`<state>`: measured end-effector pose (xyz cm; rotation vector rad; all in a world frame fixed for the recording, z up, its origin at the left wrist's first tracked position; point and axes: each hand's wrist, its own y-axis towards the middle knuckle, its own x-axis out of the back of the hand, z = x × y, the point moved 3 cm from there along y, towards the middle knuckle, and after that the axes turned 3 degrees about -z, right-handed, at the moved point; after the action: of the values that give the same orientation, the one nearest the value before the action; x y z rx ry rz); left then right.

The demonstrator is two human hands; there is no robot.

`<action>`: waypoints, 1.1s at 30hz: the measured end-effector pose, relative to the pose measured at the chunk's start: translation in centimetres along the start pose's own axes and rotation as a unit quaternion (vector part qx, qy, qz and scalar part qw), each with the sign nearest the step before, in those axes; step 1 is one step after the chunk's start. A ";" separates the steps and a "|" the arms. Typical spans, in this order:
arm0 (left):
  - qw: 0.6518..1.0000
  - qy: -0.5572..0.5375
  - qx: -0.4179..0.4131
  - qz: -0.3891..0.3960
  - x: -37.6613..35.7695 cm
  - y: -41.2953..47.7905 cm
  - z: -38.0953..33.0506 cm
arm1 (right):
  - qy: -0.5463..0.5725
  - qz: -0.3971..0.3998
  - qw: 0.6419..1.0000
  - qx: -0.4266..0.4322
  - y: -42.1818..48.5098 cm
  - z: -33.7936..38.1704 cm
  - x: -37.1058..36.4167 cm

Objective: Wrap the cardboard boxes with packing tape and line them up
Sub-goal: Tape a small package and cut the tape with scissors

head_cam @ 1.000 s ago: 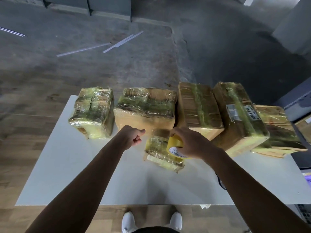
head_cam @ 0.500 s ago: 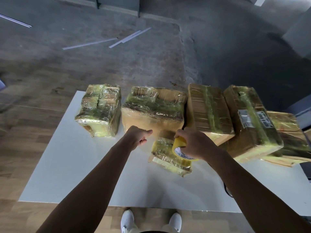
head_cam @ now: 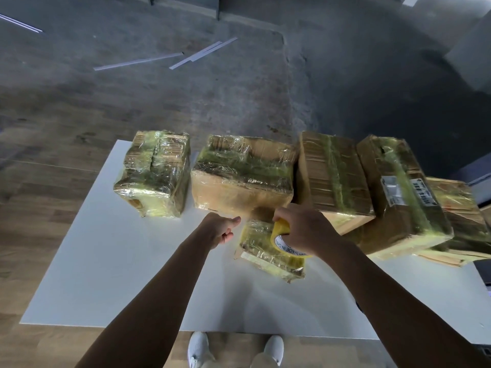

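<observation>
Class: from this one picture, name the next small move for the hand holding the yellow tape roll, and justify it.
Probably draw the yellow tape roll in the right hand onward around the small tape-wrapped cardboard box: the roll sits on that box, and the closed left hand is beside it.

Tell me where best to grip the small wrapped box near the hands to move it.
Probably by the small box's two long side edges, coming from above on its bare left half. It lies flat and low; the right hand and tape roll cover its right part.
</observation>
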<state>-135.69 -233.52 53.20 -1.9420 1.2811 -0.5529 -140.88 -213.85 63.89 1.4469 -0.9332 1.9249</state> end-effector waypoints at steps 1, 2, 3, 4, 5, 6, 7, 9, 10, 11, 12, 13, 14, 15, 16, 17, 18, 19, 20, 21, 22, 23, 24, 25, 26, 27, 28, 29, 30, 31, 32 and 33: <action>1.000 -0.005 0.006 0.003 -0.1 0.1 0.2 | -0.002 -0.001 1.000 0.001 0.0 0.0 0.0; 1.000 -0.009 0.012 0.006 -0.1 0.3 0.3 | -0.003 -0.002 1.000 0.002 0.0 0.0 -0.1; 1.000 -0.010 0.017 0.010 -0.2 0.3 0.5 | -0.004 -0.003 1.000 0.001 0.0 0.1 -0.1; 1.000 -0.008 0.023 0.011 -0.3 0.4 0.7 | -0.006 -0.005 1.000 0.001 0.0 0.1 -0.1; 1.000 -0.006 0.029 0.011 -0.5 0.5 0.9 | -0.008 -0.007 1.000 0.002 0.0 0.1 -0.1; 0.999 -0.005 0.037 0.011 -0.7 0.6 1.1 | -0.009 -0.008 1.000 0.004 0.1 0.1 -0.2; 0.999 -0.009 0.046 0.012 -0.9 0.6 1.3 | -0.008 -0.007 1.000 0.004 0.1 0.1 -0.2; 0.997 -0.036 0.066 0.017 -1.2 0.6 1.5 | 0.000 -0.004 1.000 0.002 0.2 0.1 -0.2; 0.995 -0.054 0.075 0.024 -1.3 0.7 1.6 | 0.007 -0.004 1.000 0.001 0.2 0.1 -0.3; 0.993 -0.072 0.084 0.031 -1.4 0.8 1.9 | 0.014 -0.003 1.000 -0.002 0.1 0.1 -0.3; 0.992 -0.086 0.090 0.036 -1.4 0.9 2.2 | 0.020 -0.003 1.000 -0.002 0.1 0.1 -0.3; 0.990 -0.099 0.095 0.040 -1.5 1.0 2.4 | 0.022 -0.004 1.000 -0.001 0.1 0.0 -0.3; 0.988 -0.111 0.098 0.043 -1.6 1.0 2.6 | 0.025 -0.003 1.000 -0.001 0.1 -0.1 -0.3; 0.986 -0.122 0.101 0.044 -1.6 0.9 2.8 | 0.029 -0.002 1.000 -0.001 0.1 -0.1 -0.3; 0.985 -0.128 0.102 0.044 -1.6 0.9 3.0 | 0.034 -0.002 0.999 -0.001 0.1 -0.1 -0.2; 0.986 -0.126 0.104 0.042 -1.6 0.8 3.3 | 0.037 -0.004 0.999 0.002 0.1 -0.2 -0.2; 0.986 -0.118 0.108 0.041 -1.6 0.8 3.7 | 0.039 -0.006 0.999 0.005 0.1 -0.2 -0.2; 0.986 -0.114 0.118 0.043 -1.6 0.8 4.3 | 0.038 -0.007 0.999 0.007 0.1 -0.1 -0.3; 0.983 -0.119 0.129 0.044 -1.7 0.7 4.9 | 0.038 -0.007 0.999 0.008 0.1 -0.1 -0.4; 0.982 -0.126 0.134 0.038 -1.9 0.7 5.3 | 0.038 -0.006 0.999 0.009 0.0 -0.1 -0.5; 0.983 -0.128 0.130 0.024 -2.0 0.9 5.4 | 0.038 -0.008 0.999 0.010 0.0 -0.1 -0.5; 0.985 -0.120 0.121 0.005 -2.1 1.0 5.4 | 0.038 -0.010 0.999 0.011 0.1 -0.2 -0.5; 0.990 -0.093 0.100 -0.020 -2.1 0.9 5.2 | 0.038 -0.009 0.999 0.013 0.1 -0.2 -0.5; 0.996 -0.031 0.059 -0.056 -1.9 0.9 4.9 | 0.037 -0.007 0.999 0.016 0.1 -0.1 -0.5; 0.994 0.051 -0.005 -0.101 -1.7 0.7 4.3 | 0.036 -0.006 0.999 0.019 0.1 -0.2 -0.5; 0.977 0.127 -0.086 -0.148 -1.7 0.2 3.4 | 0.035 -0.007 0.999 0.021 0.1 -0.2 -0.5; 0.951 0.180 -0.175 -0.180 -1.9 -0.7 2.4 | 0.036 -0.008 0.999 0.022 0.1 -0.2 -0.5; 0.924 0.213 -0.260 -0.181 -2.4 -1.8 1.3 | 0.037 -0.010 0.999 0.024 0.1 -0.2 -0.5; 0.903 0.236 -0.325 -0.151 -2.9 -2.8 0.4 | 0.037 -0.011 0.999 0.027 0.1 -0.1 -0.5; 0.887 0.257 -0.371 -0.098 -3.4 -3.6 -0.2 | 0.037 -0.010 0.999 0.031 0.1 -0.1 -0.5; 0.876 0.279 -0.393 -0.024 -3.8 -4.1 -0.7 | 0.038 -0.009 0.999 0.034 0.0 0.0 -0.6; 0.866 0.307 -0.390 0.055 -4.0 -4.2 -0.8 | 0.039 -0.007 0.999 0.037 0.1 0.0 -0.5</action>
<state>-135.38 -229.13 57.15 -2.3968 2.2802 -0.6929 -140.79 -213.89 63.36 1.4057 -0.8221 2.0089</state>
